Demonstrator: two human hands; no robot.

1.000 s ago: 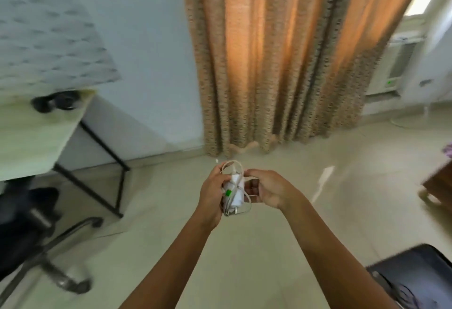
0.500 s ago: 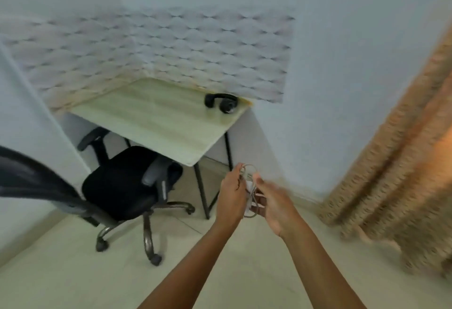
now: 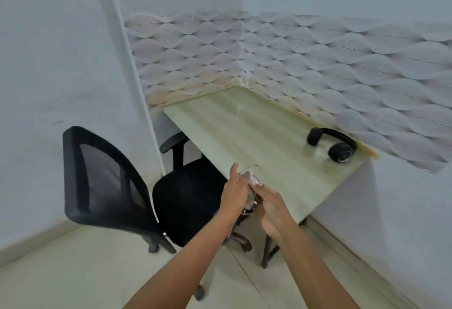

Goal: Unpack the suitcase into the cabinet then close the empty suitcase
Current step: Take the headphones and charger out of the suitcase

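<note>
A corner of a pale-walled room is seen from above, its cream tiled floor (image 3: pixel 73 272) filling the foreground. Two bare forearms are extended from the bottom edge and brought together at the near edge of the desk.

A small white charger (image 3: pixel 251 186) is held between the hands, in line with the desk's front edge. A green mark is seen on its body, and its thin pale cable (image 3: pixel 259 171) is gathered in loops that rise above the fingers.

The left hand (image 3: pixel 234 192) is wrapped round the charger from the left, its back turned to the camera. The right hand (image 3: pixel 271 207) is closed on the bundle from the right, fingers curled in. Whether the cable or the plug body is pinched there cannot be made out through the blur.

Just beyond and to the left of the hands, a black mesh-backed office chair (image 3: pixel 102 181) is drawn up to a light wooden desk (image 3: pixel 244 132). Black headphones (image 3: pixel 336 147) are laid at the desk's far right corner, against a wave-patterned wall panel (image 3: pixel 305 59).
</note>
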